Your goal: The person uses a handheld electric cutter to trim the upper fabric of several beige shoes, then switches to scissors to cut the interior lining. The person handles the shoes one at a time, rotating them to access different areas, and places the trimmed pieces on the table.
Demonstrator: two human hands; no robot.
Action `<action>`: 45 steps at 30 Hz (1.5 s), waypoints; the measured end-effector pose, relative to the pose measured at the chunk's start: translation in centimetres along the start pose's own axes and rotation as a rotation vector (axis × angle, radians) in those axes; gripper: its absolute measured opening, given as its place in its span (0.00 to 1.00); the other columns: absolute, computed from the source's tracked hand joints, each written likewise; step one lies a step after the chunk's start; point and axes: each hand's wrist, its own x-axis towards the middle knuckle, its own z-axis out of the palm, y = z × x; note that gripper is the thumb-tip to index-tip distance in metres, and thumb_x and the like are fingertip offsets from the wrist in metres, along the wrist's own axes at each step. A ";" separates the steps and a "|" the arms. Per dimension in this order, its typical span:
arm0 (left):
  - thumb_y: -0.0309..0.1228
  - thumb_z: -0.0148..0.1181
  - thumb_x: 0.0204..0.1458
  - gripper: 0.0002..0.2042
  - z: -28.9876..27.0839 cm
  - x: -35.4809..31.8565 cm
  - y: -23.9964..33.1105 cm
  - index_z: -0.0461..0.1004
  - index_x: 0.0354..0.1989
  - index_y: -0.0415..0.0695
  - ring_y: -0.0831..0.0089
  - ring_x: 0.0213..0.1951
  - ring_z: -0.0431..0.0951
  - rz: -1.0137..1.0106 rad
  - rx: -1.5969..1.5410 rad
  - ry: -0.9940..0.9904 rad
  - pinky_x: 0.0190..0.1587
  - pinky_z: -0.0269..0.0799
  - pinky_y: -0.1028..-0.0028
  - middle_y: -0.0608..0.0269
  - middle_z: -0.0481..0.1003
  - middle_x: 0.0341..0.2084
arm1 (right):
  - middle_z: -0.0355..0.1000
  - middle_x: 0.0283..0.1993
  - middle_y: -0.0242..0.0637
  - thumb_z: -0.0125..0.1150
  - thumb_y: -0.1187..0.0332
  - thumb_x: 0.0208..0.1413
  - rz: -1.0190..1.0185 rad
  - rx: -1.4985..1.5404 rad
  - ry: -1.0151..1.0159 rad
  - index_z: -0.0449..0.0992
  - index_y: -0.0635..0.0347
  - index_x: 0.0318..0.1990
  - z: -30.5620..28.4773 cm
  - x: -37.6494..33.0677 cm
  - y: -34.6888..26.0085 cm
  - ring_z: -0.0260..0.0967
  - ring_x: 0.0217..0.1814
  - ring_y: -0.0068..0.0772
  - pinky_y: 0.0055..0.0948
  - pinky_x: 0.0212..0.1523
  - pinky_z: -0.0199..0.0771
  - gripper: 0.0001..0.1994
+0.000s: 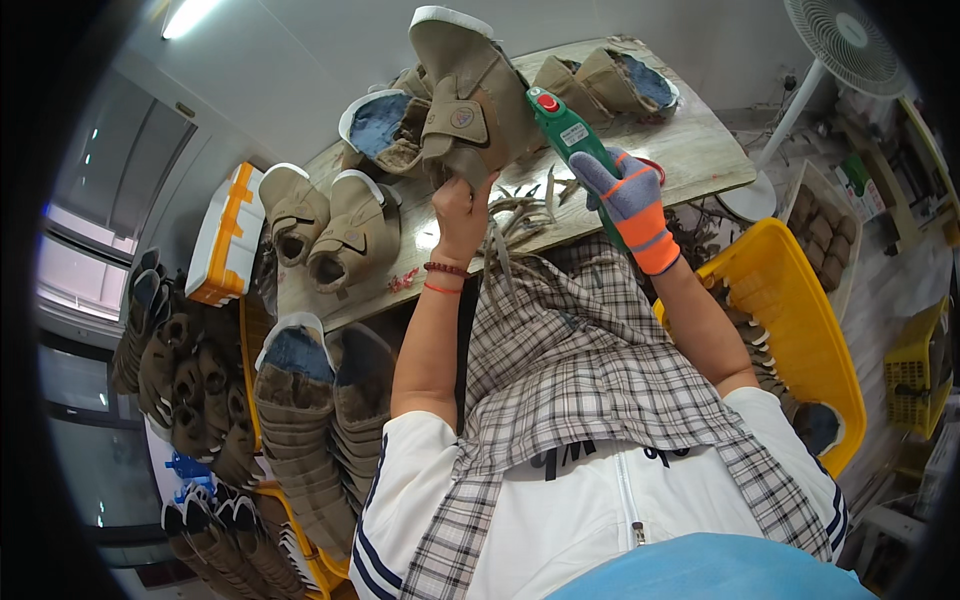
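My bare left hand (461,217) is closed on the lower end of a tan shoe upper (468,80), which stands up over the table with its white-edged end on top. A strap with a round emblem crosses it. My right hand (632,205), in a grey and orange glove, grips a green handheld power tool (572,135) with a red part near its front end. That front end is close to the right side of the upper; whether they touch I cannot tell. Thin tan trimmings (525,208) lie on the table below, and some hang onto my checked apron (560,350).
More uppers (355,230) sit at the left of the worktable (700,150), with others at its back. Tall stacks of uppers (295,400) stand to my left. A yellow crate (800,330) holds uppers at my right, and a fan (845,40) stands behind the table's right end.
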 end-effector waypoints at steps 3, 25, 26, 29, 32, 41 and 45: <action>0.24 0.63 0.49 0.06 0.0 0.3 0.5 0.74 0.30 0.34 0.53 0.20 0.67 0.151 -0.078 -0.023 0.24 0.64 0.66 0.50 0.70 0.19 | 0.68 0.23 0.26 0.69 0.51 0.47 0.004 0.031 0.001 0.74 0.66 0.39 -0.1 -0.1 -1.1 0.61 0.19 0.13 0.16 0.20 0.62 0.24; 0.35 0.49 0.60 0.19 -6.9 4.3 3.0 0.64 0.56 0.36 0.62 0.51 0.72 -0.819 -1.543 0.155 0.55 0.70 0.61 0.55 0.70 0.51 | 0.70 0.21 0.28 0.69 0.50 0.46 -0.145 -0.216 0.015 0.77 0.62 0.37 -4.4 0.8 1.4 0.65 0.20 0.17 0.20 0.22 0.65 0.23; 0.33 0.48 0.61 0.17 -7.5 4.6 2.2 0.65 0.54 0.36 0.60 0.53 0.71 -0.792 -1.667 0.111 0.57 0.68 0.59 0.52 0.70 0.52 | 0.72 0.23 0.30 0.70 0.50 0.45 -0.228 -0.343 0.048 0.77 0.62 0.38 -4.8 0.6 2.3 0.67 0.21 0.20 0.21 0.24 0.67 0.23; 0.32 0.46 0.61 0.16 -8.7 5.0 -1.1 0.65 0.53 0.35 0.59 0.54 0.71 -0.823 -1.767 0.104 0.58 0.67 0.59 0.50 0.70 0.52 | 0.76 0.27 0.37 0.72 0.49 0.41 -0.461 -0.644 0.124 0.78 0.59 0.41 -5.0 -0.1 4.3 0.73 0.25 0.29 0.26 0.29 0.73 0.25; 0.29 0.42 0.62 0.15 -9.5 4.7 -4.5 0.64 0.52 0.32 0.56 0.54 0.70 -0.989 -1.804 0.230 0.59 0.66 0.57 0.46 0.69 0.52 | 0.77 0.32 0.41 0.74 0.52 0.37 -0.615 -0.832 0.070 0.78 0.57 0.43 -4.7 -1.7 2.7 0.76 0.31 0.38 0.30 0.33 0.76 0.26; 0.27 0.36 0.63 0.15 -9.8 4.2 -8.7 0.62 0.53 0.30 0.52 0.57 0.67 -1.118 -2.029 0.246 0.61 0.62 0.53 0.41 0.66 0.54 | 0.77 0.33 0.40 0.74 0.53 0.36 -0.785 -0.842 0.036 0.77 0.56 0.42 -5.4 -1.0 3.0 0.75 0.32 0.42 0.31 0.34 0.75 0.26; 0.26 0.35 0.63 0.16 -9.7 3.8 -8.9 0.61 0.54 0.30 0.51 0.57 0.66 -1.142 -2.003 0.275 0.61 0.61 0.54 0.42 0.65 0.54 | 0.76 0.32 0.40 0.74 0.52 0.36 -0.747 -0.896 0.023 0.77 0.56 0.42 -5.7 -0.9 3.2 0.74 0.31 0.43 0.32 0.33 0.75 0.26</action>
